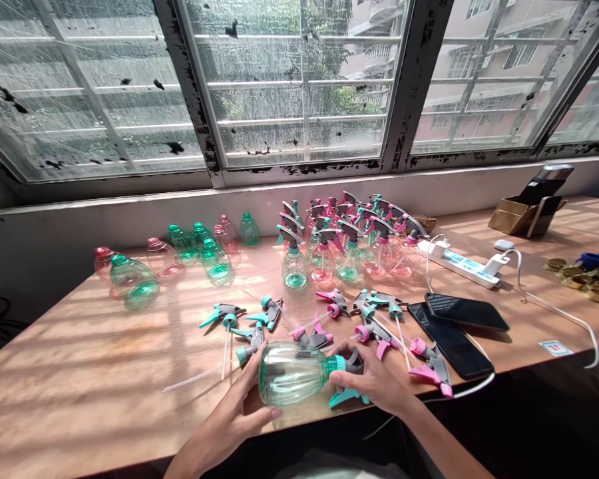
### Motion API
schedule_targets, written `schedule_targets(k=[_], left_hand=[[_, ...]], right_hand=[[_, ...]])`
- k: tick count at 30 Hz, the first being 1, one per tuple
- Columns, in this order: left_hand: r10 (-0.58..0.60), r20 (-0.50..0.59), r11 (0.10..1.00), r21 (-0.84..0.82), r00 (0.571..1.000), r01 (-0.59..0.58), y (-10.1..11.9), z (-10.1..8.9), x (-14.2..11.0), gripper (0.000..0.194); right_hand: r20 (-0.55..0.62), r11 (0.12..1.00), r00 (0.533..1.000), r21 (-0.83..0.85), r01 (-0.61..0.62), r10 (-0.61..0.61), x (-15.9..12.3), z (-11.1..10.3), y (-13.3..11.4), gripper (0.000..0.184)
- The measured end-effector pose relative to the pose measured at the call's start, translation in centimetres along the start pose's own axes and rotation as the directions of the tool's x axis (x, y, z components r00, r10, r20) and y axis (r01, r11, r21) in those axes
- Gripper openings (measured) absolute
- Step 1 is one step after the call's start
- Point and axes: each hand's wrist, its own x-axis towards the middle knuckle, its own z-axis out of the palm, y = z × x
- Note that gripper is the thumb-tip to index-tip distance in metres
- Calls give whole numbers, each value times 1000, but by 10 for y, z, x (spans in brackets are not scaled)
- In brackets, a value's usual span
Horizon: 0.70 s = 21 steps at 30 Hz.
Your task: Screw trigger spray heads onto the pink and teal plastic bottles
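A clear green spray bottle [292, 374] lies on its side between my hands, above the front edge of the table. My left hand [247, 399] is wrapped round its base. At the neck, my right hand [367, 376] grips the teal collar [337, 364] of the grey-and-teal spray head, whose teal trigger [347, 398] shows below my fingers. Just beyond the bottle lie loose trigger spray heads, such as a teal one [249, 340] near my left fingers and a pink one [379, 334] near my right hand.
Several bottles without spray heads, like this green one [217, 263], stand at the back left. Bottles fitted with spray heads [295, 266] crowd the back middle. To the right are two phones [466, 313], a power strip [466, 266], a white cable [559, 306] and a brown holder [516, 214].
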Motion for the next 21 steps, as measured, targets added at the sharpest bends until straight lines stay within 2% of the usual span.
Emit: schedule_targets(k=[6, 11, 17, 21], left_hand=[[97, 32, 995, 16, 995, -97, -2, 0, 2, 90], [17, 21, 1000, 20, 1000, -18, -2, 0, 2, 112], [-49, 9, 994, 101, 999, 48, 2, -1, -1, 104], [47, 20, 999, 24, 999, -48, -2, 1, 0, 96]], right_hand=[[0, 1000, 1000, 4, -6, 6, 0, 1, 1, 51], [-1, 1000, 1000, 13, 5, -5, -1, 2, -2, 50], [-6, 1000, 1000, 3, 4, -4, 0, 1, -3, 47], [-5, 1000, 1000, 7, -9, 9, -1, 2, 0, 49]])
